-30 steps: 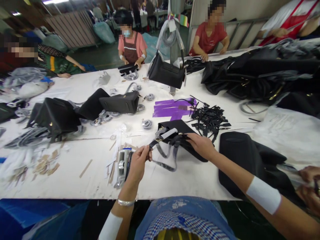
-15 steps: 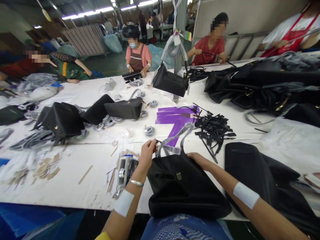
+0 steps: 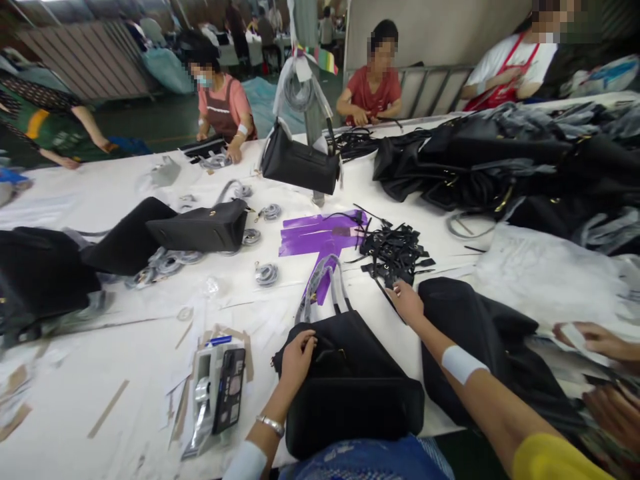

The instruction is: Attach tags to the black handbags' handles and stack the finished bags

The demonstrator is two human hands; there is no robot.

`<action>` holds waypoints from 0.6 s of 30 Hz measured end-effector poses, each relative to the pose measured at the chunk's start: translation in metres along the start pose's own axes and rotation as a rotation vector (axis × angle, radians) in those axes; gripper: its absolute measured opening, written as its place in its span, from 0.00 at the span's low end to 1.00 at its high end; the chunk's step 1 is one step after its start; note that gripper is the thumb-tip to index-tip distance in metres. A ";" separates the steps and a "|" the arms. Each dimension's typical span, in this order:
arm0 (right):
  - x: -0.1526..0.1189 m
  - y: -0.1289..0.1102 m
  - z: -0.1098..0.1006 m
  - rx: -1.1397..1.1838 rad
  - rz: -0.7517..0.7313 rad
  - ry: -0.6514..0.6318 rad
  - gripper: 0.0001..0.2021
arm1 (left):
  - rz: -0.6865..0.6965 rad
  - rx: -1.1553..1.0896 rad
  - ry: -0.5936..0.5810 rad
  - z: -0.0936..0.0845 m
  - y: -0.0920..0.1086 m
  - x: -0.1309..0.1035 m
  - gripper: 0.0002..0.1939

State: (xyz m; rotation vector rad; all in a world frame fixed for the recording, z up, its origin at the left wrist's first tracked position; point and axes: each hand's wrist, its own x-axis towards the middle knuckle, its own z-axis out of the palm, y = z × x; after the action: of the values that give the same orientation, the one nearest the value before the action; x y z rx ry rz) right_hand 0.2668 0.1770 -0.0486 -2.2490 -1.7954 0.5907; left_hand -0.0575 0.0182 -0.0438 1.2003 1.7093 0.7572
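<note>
Left hand (image 3: pixel 299 359): was bare; a silver bangle (image 3: pixel 271 425) circled the wrist, and a white band (image 3: pixel 246 463) crossed the forearm. Right hand (image 3: pixel 407 305): was bare; a second white band (image 3: pixel 463 364) crossed the forearm, and a yellow sleeve (image 3: pixel 560 457) covered the upper arm. Torso: a blue garment (image 3: pixel 345 460) bore pale marks

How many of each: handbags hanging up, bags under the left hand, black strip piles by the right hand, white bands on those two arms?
Hanging handbag: 1
Bag under left hand: 1
Strip pile by right hand: 1
White arm bands: 2
Total: 5
</note>
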 end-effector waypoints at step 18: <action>-0.007 -0.010 -0.007 0.382 -0.054 -0.169 0.14 | 0.115 0.028 -0.009 0.039 0.075 0.058 0.13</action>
State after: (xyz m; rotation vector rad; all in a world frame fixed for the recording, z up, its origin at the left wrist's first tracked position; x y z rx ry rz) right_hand 0.2597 0.1737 -0.0375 -1.9368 -1.6384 1.0412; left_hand -0.0006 0.0982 -0.0148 1.3286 1.6594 0.7980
